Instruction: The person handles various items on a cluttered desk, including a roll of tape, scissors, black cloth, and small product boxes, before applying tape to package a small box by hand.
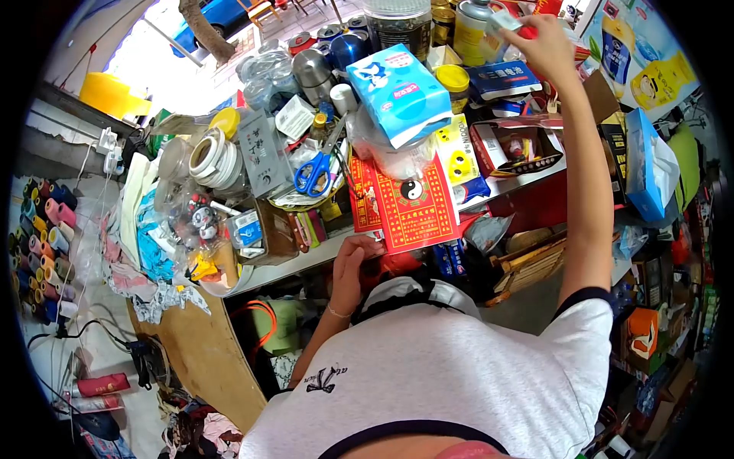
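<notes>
My right hand [541,44] reaches to the back right of the cluttered table, its fingers closed on a small pale packet [501,27] beside a yellow-labelled container [472,32]. Near the table's front edge, my left hand [354,260] is at the lower left corner of a red booklet [413,206] with a yin-yang sign. Its fingers look bent, and the booklet hides part of the fingertips. Above the booklet lies a blue and white package [400,93] on clear plastic. Blue scissors [313,174] rest to the left of the booklet.
Jars, a steel flask [314,75] and cans crowd the back. An open box [518,147] sits right of the booklet, a tissue box [650,164] farther right. Thread spools [57,229] stand at the far left. A wooden slatted piece [531,264] is below the table edge.
</notes>
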`<state>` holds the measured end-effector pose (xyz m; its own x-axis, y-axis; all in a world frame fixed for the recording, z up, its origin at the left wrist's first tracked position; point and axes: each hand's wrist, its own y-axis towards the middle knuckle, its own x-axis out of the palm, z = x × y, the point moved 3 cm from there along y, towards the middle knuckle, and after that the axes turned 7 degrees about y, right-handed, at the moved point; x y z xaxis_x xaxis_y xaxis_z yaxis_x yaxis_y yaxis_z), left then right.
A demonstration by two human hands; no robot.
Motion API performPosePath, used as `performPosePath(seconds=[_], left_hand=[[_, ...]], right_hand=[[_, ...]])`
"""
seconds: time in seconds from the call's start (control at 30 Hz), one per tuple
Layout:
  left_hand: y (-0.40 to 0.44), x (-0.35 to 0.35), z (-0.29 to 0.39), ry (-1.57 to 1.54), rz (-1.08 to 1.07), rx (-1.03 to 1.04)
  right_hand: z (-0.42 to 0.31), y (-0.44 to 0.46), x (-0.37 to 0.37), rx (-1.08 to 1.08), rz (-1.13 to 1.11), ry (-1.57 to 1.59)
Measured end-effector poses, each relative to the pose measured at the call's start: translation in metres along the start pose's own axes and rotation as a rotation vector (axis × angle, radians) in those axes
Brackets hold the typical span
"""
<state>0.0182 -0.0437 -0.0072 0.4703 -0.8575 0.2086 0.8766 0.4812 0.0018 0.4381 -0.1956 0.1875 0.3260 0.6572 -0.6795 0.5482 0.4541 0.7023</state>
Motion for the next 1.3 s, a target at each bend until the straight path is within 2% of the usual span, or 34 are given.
performPosePath(seconds=[0.03, 0.07, 0.1, 0.13, 0.17, 0.2, 0.23, 0.27, 0.3, 0.33, 0.37, 0.4, 0.43, 0.53, 0.67, 0.73, 0.8, 0.83, 0.87, 0.93, 1.0, 1.1, 1.13, 1.17, 1.3], left_hand=[[0.001, 0.005, -0.001, -0.016, -0.005, -0.013], [0.001, 0.003, 0.006, 0.057, -0.01, 0.043], [0.001, 0.004, 0.013, 0.119, -0.015, 0.09], [0.0, 0.012, 0.028, 0.129, -0.037, 0.128], [0.005, 0.009, 0.029, 0.158, -0.042, 0.179], [0.002, 0.01, 0.026, 0.175, -0.039, 0.211], [-0.002, 0.014, 0.023, 0.151, -0.03, 0.171], [0.006, 0.013, 0.038, 0.357, -0.015, 0.322], [0.007, 0.018, 0.051, 0.552, 0.0, 0.457], [0.007, 0.025, 0.06, 0.541, -0.004, 0.44], [0.008, 0.032, 0.076, 0.672, -0.026, 0.52], [0.008, 0.04, 0.089, 0.799, -0.05, 0.597], [0.007, 0.046, 0.094, 0.789, -0.141, 0.551], [0.009, 0.043, 0.083, 0.756, -0.156, 0.539], [0.009, 0.038, 0.087, 0.827, -0.101, 0.656], [0.007, 0.034, 0.084, 0.829, -0.068, 0.66], [0.004, 0.029, 0.082, 0.825, -0.026, 0.67], [0.001, 0.025, 0.081, 0.858, 0.008, 0.642], [-0.001, 0.02, 0.079, 0.891, 0.044, 0.617], [-0.01, 0.012, 0.072, 0.887, 0.083, 0.604], [-0.018, 0.001, 0.064, 0.851, 0.17, 0.501], [-0.031, -0.008, 0.06, 0.837, 0.27, 0.442], [-0.035, -0.012, 0.058, 0.831, 0.319, 0.399], [-0.037, -0.016, 0.058, 0.926, 0.319, 0.501], [-0.047, -0.019, 0.047, 0.832, 0.379, 0.376]], right_hand=[[-0.023, -0.012, -0.043, -0.052, 0.101, 0.169], [-0.03, -0.013, -0.049, -0.103, 0.13, 0.158], [-0.052, -0.03, -0.08, -0.114, 0.182, 0.275], [-0.047, -0.062, -0.105, -0.142, 0.197, 0.663], [-0.073, -0.065, -0.113, -0.153, 0.207, 0.588], [-0.089, -0.08, -0.125, -0.084, 0.277, 0.639], [-0.105, -0.117, -0.135, -0.264, 0.129, 0.699], [-0.116, -0.119, -0.134, -0.177, 0.169, 0.724], [-0.132, -0.137, -0.132, -0.091, 0.054, 0.757], [-0.149, -0.151, -0.123, -0.295, -0.247, 0.673], [-0.151, -0.155, -0.118, -0.233, -0.182, 0.675], [-0.158, -0.163, -0.108, -0.264, -0.311, 0.697], [-0.174, -0.172, -0.089, -0.373, -0.417, 0.734], [-0.184, -0.184, -0.073, -0.356, -0.514, 0.786], [-0.181, -0.168, -0.075, -0.39, -0.626, 0.742], [-0.164, -0.144, -0.081, -0.307, -0.708, 0.761], [-0.113, -0.098, -0.072, -0.352, -0.346, 0.395], [-0.086, -0.068, -0.063, -0.432, -0.277, 0.195], [-0.049, -0.043, -0.044, -0.399, -0.29, -0.031], [-0.009, -0.01, -0.017, -0.426, -0.421, -0.13], [0.012, -0.007, 0.019, -0.487, -0.559, -0.335], [0.021, -0.019, 0.061, -0.531, -0.767, -0.392], [0.019, -0.021, 0.069, -0.549, -0.76, -0.417], [0.019, -0.022, 0.075, -0.562, -0.792, -0.447], [0.015, -0.026, 0.09, -0.659, -0.843, -0.522]])
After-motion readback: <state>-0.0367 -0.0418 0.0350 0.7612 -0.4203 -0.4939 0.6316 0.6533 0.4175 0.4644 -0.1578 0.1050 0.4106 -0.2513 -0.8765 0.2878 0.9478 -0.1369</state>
